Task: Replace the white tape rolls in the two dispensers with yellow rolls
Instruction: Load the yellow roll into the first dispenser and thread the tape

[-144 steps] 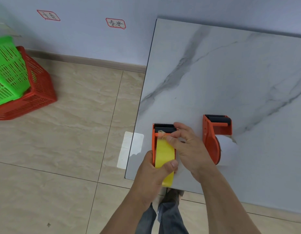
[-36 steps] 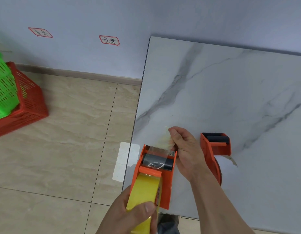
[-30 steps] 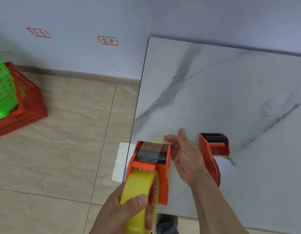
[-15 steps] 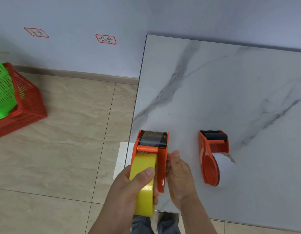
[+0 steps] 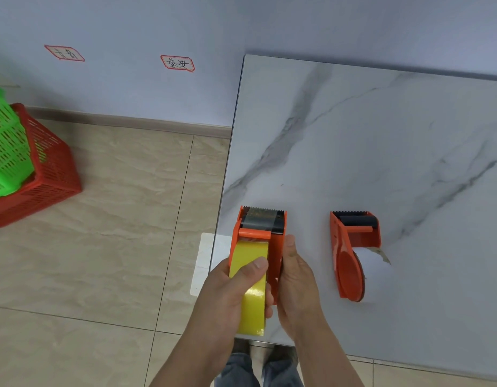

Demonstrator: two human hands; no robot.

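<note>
An orange tape dispenser (image 5: 275,233) loaded with a yellow tape roll (image 5: 251,297) sits at the table's near left corner. My left hand (image 5: 230,291) wraps the roll from the left, thumb on top of the yellow tape. My right hand (image 5: 296,277) presses against the dispenser's right side plate. To the right, apart from both hands, a second orange dispenser (image 5: 350,255) lies on the table with a white tape roll (image 5: 371,263) in it; a torn tape end sticks out at its right.
The white marble-patterned table (image 5: 381,141) stretches back and right to a pale wall. On the tiled floor at far left a green basket (image 5: 7,146) sits in a red basket (image 5: 46,174). A white sheet (image 5: 206,255) lies on the floor by the table's edge.
My right hand let go of the tape end at the cutter and moved down to the dispenser's right side. The dispenser with the yellow roll now points straight away from me.
</note>
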